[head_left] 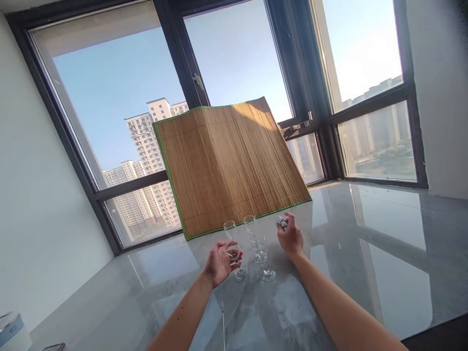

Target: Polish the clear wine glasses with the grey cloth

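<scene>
My left hand (220, 263) has its fingers curled around a clear stemmed glass (230, 228), whose round foot is near the grey tabletop. Just right of it stand more clear stemmed glasses (267, 274), overlapping so that their exact number is hard to tell. My right hand (291, 239) is raised to the right of these glasses, closed on a small white object with dark marks (282, 223). Fingers hide part of that object, and its kind cannot be made out.
Behind the glasses a green-edged bamboo mat (234, 165) leans upright against the window (171, 197). The glossy grey tabletop (351, 273) reflects the windows. At the lower left are a white and blue container (14, 331) and the edge of a phone-like item (54, 347).
</scene>
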The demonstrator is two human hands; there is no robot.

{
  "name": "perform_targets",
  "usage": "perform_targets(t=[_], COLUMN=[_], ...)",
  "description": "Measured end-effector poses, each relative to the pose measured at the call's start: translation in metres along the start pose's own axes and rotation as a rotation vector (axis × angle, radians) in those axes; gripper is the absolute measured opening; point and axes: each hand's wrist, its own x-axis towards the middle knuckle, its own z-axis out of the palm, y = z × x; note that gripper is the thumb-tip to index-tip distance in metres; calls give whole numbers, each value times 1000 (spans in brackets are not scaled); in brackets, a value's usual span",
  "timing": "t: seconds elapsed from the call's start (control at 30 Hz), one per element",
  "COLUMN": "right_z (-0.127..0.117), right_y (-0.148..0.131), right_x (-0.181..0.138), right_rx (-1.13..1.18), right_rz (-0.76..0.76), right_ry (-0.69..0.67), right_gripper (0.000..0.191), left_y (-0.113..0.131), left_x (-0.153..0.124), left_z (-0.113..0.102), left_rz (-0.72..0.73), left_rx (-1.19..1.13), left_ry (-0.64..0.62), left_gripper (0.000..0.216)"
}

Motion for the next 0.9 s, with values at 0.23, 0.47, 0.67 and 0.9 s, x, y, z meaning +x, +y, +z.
perform_targets(t=[0.23, 0.47, 0.67, 0.9], right_z=[-2, -2, 0, 0], right_y=[-3, -3, -2, -1], right_x=[-1, -2, -3, -3], right_rx=[15, 24, 19, 20], right_rz=[-13, -17, -19, -23], right_ry=[-25, -45, -44, -49], right_gripper=[41, 42, 40, 42], left_y=[5, 10, 6, 5], left_x=[28, 38, 45, 46], left_z=[-3, 2, 5, 7], left_rz=[-82, -124, -110, -98], left_rx=[63, 70, 74, 123], left_ry=[219, 324, 338, 347], left_gripper=[41, 37, 36, 42])
